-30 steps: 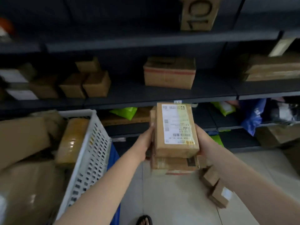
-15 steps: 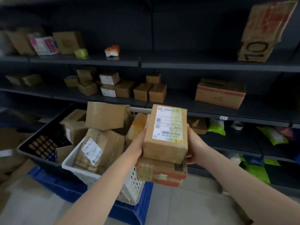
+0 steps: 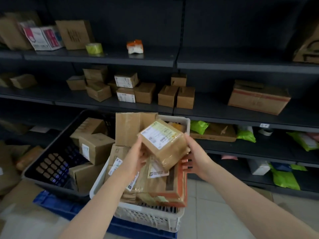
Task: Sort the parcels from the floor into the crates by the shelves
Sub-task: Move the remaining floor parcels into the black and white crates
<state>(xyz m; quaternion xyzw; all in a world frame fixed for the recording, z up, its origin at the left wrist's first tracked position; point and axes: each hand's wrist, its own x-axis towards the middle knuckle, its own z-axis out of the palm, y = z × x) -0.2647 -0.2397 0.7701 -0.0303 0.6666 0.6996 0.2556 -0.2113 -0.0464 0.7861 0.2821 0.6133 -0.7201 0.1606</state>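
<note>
**Parcels brought over the white crate**

Since half a second ago, the two stacked parcels have been lowered from chest height to the white crate [image 3: 146,217], and the labelled parcel [image 3: 164,140] has been tipped off the level and turned.

Dark metal shelves [image 3: 120,60] are seen across the whole background. Small cardboard boxes [image 3: 145,93] are ranged on the middle shelf and green mailers [image 3: 284,180] lie on the lower ones at the right. A pale tiled floor [image 3: 207,216] is seen beneath. The white crate is stood on a blue crate [image 3: 57,203], and a black crate [image 3: 50,167], part filled with boxes, is set just beside it on the left.

Both forearms are stretched forward over the white crate. The left hand [image 3: 137,155] is laid against the labelled parcel's left side with the thumb up along its edge. Its fingers pass behind the parcel and cannot be seen, so their state cannot be told. The right hand [image 3: 196,155] is placed at the parcel's right corner, the thumb against it and the fingers [image 3: 185,163] straight and spread below it.

The labelled parcel is a brown box wrapped in clear tape, with a white and yellow label on its upper face. It is held tilted above the heaped contents of the white crate. The taped parcel [image 3: 174,187], edged in orange-red tape, lies on that heap at the crate's near right corner. Whether it is supported by a hand cannot be told.
</note>
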